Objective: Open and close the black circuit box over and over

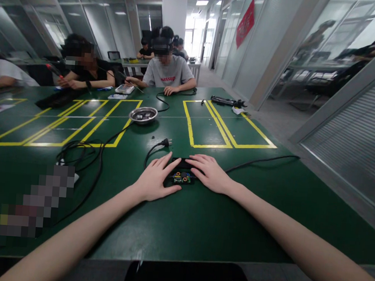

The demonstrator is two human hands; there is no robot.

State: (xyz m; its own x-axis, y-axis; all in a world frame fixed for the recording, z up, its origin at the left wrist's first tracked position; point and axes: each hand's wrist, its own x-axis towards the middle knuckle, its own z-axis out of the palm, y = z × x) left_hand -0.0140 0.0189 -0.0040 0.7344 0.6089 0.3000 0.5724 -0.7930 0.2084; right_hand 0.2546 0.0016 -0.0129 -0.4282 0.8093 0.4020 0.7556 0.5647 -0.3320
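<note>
A small circuit board (pixel 182 177) with orange-ringed parts lies on the green table, in what looks like a black housing. Just beyond it is a black casing piece (pixel 182 162). My left hand (pixel 155 180) rests at their left side, fingers spread and thumb apart, the fingertips by the casing. From the right, my right hand (pixel 210 173) reaches in with fingers stretched out, its fingertips at the casing and the board's right end. Whether the fingers press on either part I cannot tell. A black power plug (pixel 166 142) on a curved cord lies just beyond my left hand.
A metal bowl (pixel 143 115) holding small metal parts stands further back, near yellow tape rectangles. Loose black cable (pixel 80 152) coils at left, beside a blurred-out object (pixel 37 202). Another cord (pixel 263 161) runs off right. Co-workers sit across the table; a black tripod-like object (pixel 227 101) lies at the back.
</note>
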